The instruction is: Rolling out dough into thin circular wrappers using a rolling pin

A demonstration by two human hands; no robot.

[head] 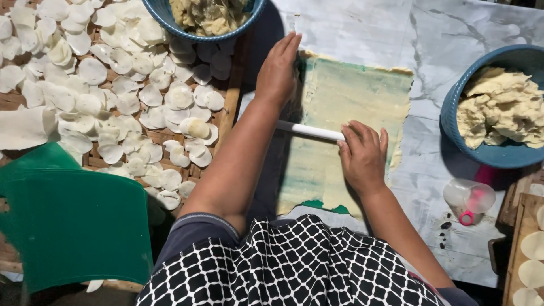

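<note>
Left hand (277, 71) flat, fingers straight, palm pressed on far-left edge of dough sheet (345, 130); grasping nothing. Right hand (362, 156) palm-down on right end of white rolling pin (309, 131), fingers spread over it, not wrapped round. Pin lying across sheet, roughly left-right, about mid-sheet. Sheet thin, pale yellow, spread on green mat (323, 205) showing at near edge, all on marble-pattern table cover (447, 45). 2 blue bowls of lumpy dough: bowl (453, 122) right of sheet, second bowl (161, 14) at far edge, left of centre. Wooden rack (229, 110) on left, covered with many thin pale discs (127, 85). Green plastic sheet (73, 224) near-left. Clear plastic cup (467, 195) on its side, near-right, just below right bowl. More discs (532, 258) on board at right edge.
</note>
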